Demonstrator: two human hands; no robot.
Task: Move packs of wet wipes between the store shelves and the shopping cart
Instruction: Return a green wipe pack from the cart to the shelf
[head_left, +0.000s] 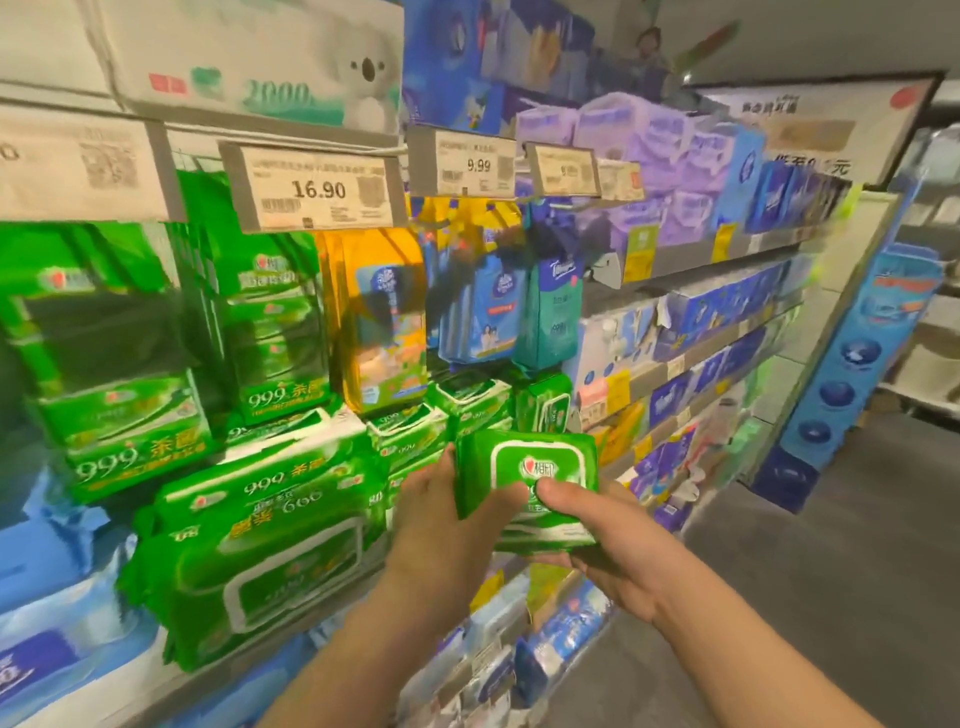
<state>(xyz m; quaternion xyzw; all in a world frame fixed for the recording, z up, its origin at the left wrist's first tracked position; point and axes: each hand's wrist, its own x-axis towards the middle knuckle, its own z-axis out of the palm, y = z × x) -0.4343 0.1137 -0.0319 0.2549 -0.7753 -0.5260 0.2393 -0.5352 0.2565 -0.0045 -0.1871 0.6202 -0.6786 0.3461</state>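
— So where does the small green pack sit?
— Between both hands, just in front of the shelf edge, long axis upright. The left hand grips its left side; the right hand clamps the lower right, thumb across the front.
— Any writing?
— Bigger green packs to the left read "999"; price tags say 16.90 and 9.99. No cart in view.
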